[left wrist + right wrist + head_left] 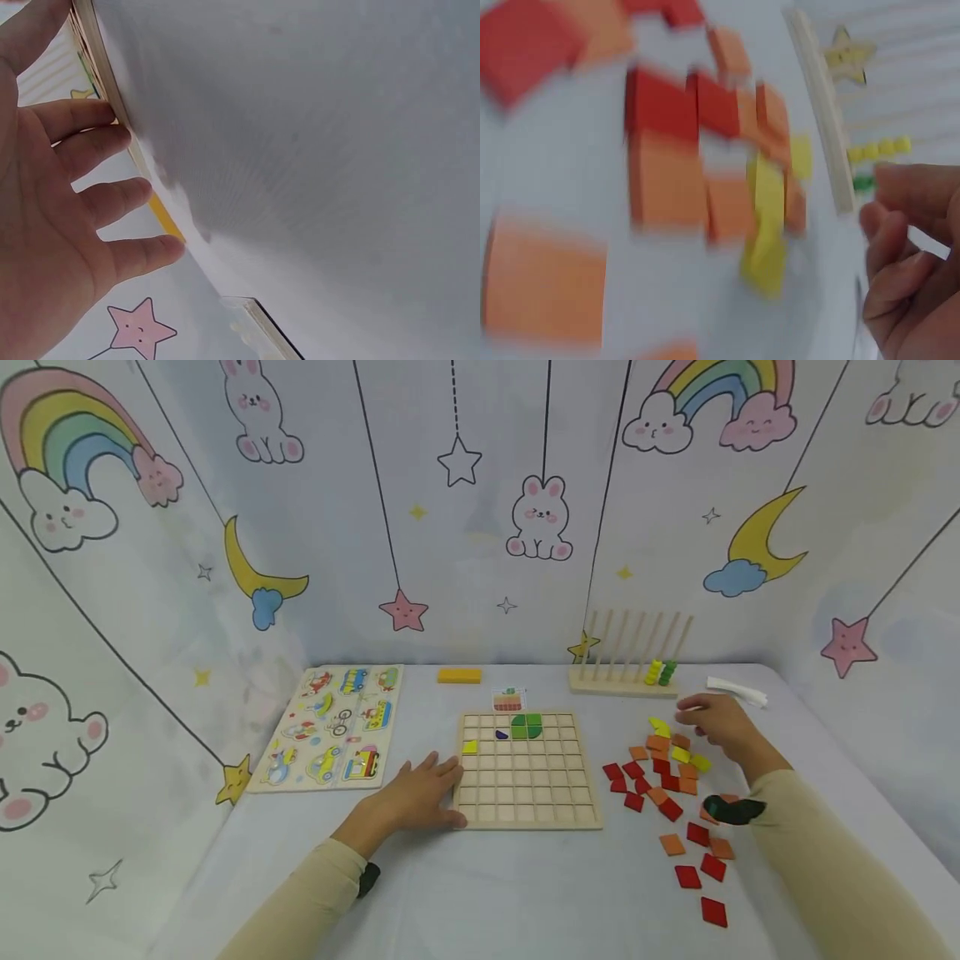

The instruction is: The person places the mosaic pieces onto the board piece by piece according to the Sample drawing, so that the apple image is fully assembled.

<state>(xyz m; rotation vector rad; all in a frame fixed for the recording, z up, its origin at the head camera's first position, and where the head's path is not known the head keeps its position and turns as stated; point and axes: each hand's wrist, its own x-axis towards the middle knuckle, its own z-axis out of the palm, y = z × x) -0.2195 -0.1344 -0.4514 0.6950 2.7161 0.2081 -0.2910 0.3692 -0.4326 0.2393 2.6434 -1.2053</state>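
My left hand (422, 795) rests at the left edge of a wooden grid board (525, 823), fingers spread and touching its side. In the left wrist view, the left hand (52, 202) has its fingertips along the board's edge. On the grid lie several green pieces (527, 727), a small dark purple piece (502, 735) and a yellow square (469, 747). My right hand (718, 727) is raised beside yellow tiles (660, 727), fingers loosely bent. In the right wrist view, nothing shows between the fingers of the right hand (915, 262).
Red tiles (687, 877) and orange tiles (672, 844) lie scattered right of the board. Behind stand a peg rack (622, 687) with yellow and green beads, a picture card (509, 700) and a yellow block (459, 676). A vehicle puzzle (330, 731) lies left; a white strip (737, 691) lies back right.
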